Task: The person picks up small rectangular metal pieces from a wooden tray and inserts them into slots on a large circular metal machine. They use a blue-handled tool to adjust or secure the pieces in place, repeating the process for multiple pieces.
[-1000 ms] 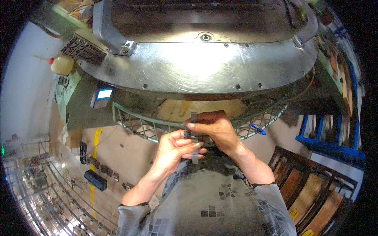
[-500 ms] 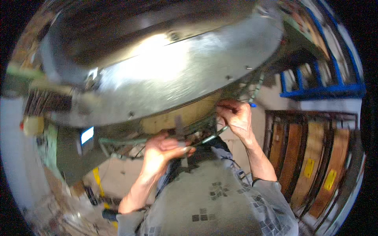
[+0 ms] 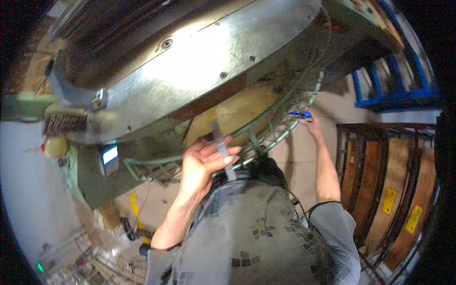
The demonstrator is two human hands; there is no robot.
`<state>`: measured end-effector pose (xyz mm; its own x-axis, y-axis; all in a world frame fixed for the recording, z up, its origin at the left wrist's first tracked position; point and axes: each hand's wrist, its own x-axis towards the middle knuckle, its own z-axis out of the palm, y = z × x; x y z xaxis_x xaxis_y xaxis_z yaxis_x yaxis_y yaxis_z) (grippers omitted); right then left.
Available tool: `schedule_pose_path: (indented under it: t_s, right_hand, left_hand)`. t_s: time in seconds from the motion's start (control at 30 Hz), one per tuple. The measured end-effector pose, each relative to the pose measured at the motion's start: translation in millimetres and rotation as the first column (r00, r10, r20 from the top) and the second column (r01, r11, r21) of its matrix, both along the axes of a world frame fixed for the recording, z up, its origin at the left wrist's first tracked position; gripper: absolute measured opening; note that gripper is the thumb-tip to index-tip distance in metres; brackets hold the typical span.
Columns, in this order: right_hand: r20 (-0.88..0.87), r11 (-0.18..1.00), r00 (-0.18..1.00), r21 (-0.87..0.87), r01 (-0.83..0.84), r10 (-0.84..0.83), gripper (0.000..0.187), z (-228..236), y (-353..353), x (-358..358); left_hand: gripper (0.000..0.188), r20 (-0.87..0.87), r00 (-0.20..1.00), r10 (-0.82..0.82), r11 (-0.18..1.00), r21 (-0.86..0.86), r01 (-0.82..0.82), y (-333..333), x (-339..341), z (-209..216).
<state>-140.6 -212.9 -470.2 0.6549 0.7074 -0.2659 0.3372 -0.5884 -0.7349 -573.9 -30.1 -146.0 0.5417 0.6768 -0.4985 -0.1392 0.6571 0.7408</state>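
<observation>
Our left hand [image 3: 203, 159] pinches a grey strip [image 3: 218, 136], best kept steady; our right hand [image 3: 311, 125], grip unclear, touches a blue tool [image 3: 301, 114] by the rack's [image 3: 317, 87] edge.

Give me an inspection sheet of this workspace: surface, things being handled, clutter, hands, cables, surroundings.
Surface: curved metal plate, shiny, with strong glare and dark holes near its edge.
Things handled: flat grey strip; blue-handled tool at the curved green rack.
Clutter: pale container with red cap, at left.
Hands: left hand grips the strip; right hand is at the tool, grip unclear.
Cables: thin line at left, possibly a cord.
Surroundings: lit screen at left; blue rack and wooden boards at right.
</observation>
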Motion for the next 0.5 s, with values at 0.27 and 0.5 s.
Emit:
schedule_pose_path:
  t_s: [0.27, 0.5]
  right_hand:
    - [-0.606, 0.649, 0.716, 0.397, 0.649, -0.346, 0.026, 101, 2, -27]
    - [-0.326, 0.821, 0.757, 0.149, -0.551, 0.566, 0.023, 250, -8, -129]
  left_hand:
    - [0.052, -0.057, 0.991, 0.125, 0.985, 0.123, -0.117, -29, 43, -10]
    - [0.05, -0.149, 0.939, 0.31, 0.918, 0.304, -0.255, -43, 70, -35]
